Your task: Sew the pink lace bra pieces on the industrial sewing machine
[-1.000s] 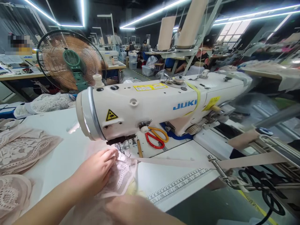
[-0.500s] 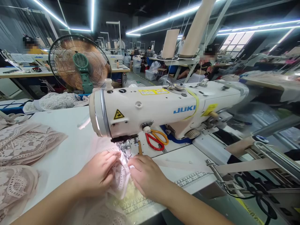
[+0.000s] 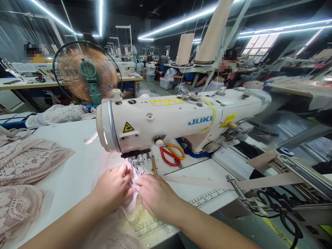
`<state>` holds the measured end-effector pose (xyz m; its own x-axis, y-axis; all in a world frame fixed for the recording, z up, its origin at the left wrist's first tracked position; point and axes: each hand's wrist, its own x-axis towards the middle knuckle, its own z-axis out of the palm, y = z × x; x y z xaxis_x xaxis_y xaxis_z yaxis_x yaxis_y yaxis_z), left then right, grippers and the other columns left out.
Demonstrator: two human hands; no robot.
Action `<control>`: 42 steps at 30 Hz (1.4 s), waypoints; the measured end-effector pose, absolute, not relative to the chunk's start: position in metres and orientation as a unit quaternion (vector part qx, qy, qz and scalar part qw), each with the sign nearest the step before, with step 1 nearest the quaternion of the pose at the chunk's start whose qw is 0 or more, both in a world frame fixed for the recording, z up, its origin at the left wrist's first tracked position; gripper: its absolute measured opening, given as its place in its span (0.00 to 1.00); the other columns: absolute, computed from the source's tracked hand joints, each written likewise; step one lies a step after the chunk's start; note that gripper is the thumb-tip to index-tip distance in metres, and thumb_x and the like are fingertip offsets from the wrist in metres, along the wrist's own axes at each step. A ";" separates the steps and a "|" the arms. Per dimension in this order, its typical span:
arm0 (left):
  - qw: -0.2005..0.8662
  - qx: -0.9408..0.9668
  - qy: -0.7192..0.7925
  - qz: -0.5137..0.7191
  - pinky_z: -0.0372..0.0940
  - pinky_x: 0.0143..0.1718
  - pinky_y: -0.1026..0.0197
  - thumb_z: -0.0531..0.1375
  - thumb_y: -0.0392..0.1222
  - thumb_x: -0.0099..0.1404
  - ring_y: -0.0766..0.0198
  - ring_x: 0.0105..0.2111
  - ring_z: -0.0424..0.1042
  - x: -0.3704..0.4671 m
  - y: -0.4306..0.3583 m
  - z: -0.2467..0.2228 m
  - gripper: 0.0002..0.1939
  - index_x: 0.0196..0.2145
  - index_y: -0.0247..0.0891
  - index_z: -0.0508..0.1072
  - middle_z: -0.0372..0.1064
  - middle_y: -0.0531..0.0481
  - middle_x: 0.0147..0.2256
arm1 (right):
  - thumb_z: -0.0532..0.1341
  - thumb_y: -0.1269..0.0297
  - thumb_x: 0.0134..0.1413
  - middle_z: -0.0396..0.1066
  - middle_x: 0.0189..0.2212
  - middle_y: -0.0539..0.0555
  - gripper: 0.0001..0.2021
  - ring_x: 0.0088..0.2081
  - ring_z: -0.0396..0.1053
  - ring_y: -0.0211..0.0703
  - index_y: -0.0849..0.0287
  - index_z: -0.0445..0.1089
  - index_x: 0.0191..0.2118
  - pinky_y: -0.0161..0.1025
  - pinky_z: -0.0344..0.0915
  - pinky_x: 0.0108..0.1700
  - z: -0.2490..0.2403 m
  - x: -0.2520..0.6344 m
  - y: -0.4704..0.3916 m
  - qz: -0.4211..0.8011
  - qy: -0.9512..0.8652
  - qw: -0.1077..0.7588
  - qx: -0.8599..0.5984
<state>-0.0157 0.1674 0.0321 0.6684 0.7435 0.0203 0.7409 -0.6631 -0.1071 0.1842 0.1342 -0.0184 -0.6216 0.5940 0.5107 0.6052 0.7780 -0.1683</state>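
Pale pink lace fabric (image 3: 129,207) lies bunched just in front of the needle area of a white sewing machine (image 3: 166,121). My left hand (image 3: 111,186) has its fingers closed on the lace's left side, close to the presser foot. On the right, my right hand (image 3: 157,197) pinches the lace's edge, its fingertips near the left hand's. The fabric's edge curves down between the hands. Part of the lace is hidden under the fingers and the machine head.
Red- and orange-handled scissors (image 3: 170,155) lie on the machine bed. Lace pieces (image 3: 31,160) are piled at left. A beige band (image 3: 269,181) runs from a metal guide at right. Behind stand a large fan (image 3: 86,71) and thread cones (image 3: 185,49); people sit farther back.
My left hand has curled more, gathering the lace, whose lower part is now narrower and folded. My right hand has shifted slightly left. The whole view has moved a little.
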 end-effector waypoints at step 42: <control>0.074 -0.902 -0.407 -0.122 0.57 0.56 0.41 0.56 0.51 0.68 0.43 0.53 0.67 -0.028 0.160 0.009 0.23 0.52 0.31 0.74 0.72 0.36 0.51 | 0.56 0.67 0.58 0.71 0.49 0.59 0.11 0.49 0.66 0.51 0.61 0.68 0.46 0.49 0.67 0.54 0.006 0.188 0.121 0.073 -0.928 0.227 -0.286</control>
